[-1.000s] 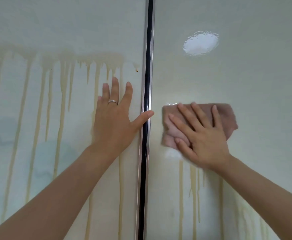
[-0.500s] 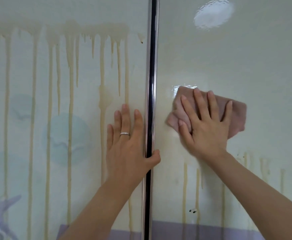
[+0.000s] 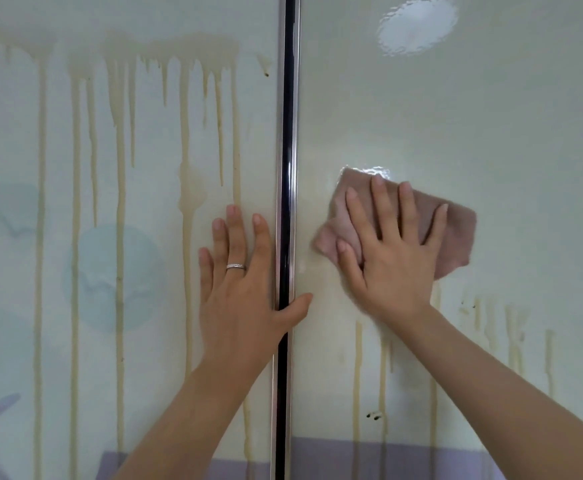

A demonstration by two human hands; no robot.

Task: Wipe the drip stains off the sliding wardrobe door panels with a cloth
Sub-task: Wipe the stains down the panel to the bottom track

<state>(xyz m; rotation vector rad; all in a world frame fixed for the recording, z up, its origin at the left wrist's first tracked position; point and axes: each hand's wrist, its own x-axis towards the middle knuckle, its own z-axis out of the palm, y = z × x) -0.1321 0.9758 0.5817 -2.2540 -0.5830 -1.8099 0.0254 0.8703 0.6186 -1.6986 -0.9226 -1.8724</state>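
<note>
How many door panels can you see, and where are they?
2. The left panel, streaked with drip stains, lies under the left hand. The right panel lies under the right hand, which presses the cloth. Others may lie outside the frame.

Soft, even light is seen; an oval glare patch (image 3: 416,26) is reflected near the right door panel's (image 3: 490,116) top edge; the right hand (image 3: 392,268) is slightly motion-blurred

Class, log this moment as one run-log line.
right hand presses cloth on right panel | left hand flat on left panel | drip stains remain
</note>
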